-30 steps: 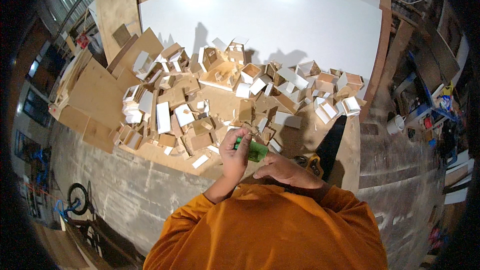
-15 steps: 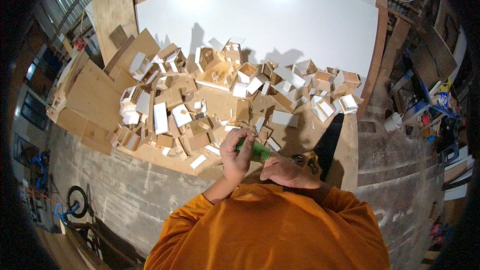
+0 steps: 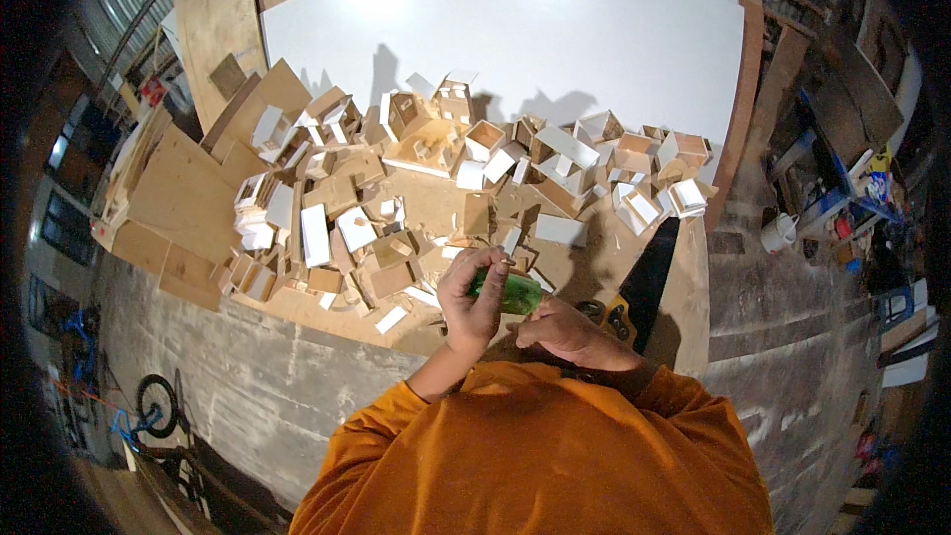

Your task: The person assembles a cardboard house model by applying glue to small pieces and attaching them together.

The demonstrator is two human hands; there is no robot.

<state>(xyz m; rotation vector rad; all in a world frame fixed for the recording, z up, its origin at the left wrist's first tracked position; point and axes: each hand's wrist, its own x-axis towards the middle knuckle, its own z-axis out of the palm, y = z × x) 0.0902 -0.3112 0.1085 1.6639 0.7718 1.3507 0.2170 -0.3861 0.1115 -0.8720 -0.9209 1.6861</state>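
My left hand is wrapped around a green, see-through cylinder that looks like a small bottle, tilted with its wider end toward the right. Just below that end is my right hand, its fingers drawn together. Whether they pinch something cannot be made out. Both hands are over the near edge of a wooden work surface. Beyond them lie small model houses of board, such as an open box-like one, among white and brown offcuts.
A handsaw with a yellow and black handle lies right of my right hand. Behind the models stands a large white panel. Wooden boards lean at the left. A white bucket and a small bicycle are on the floor.
The green cylinder has turned slightly, showing more of its right end. My right hand has drawn a little down and away from it. The view has shifted slightly.
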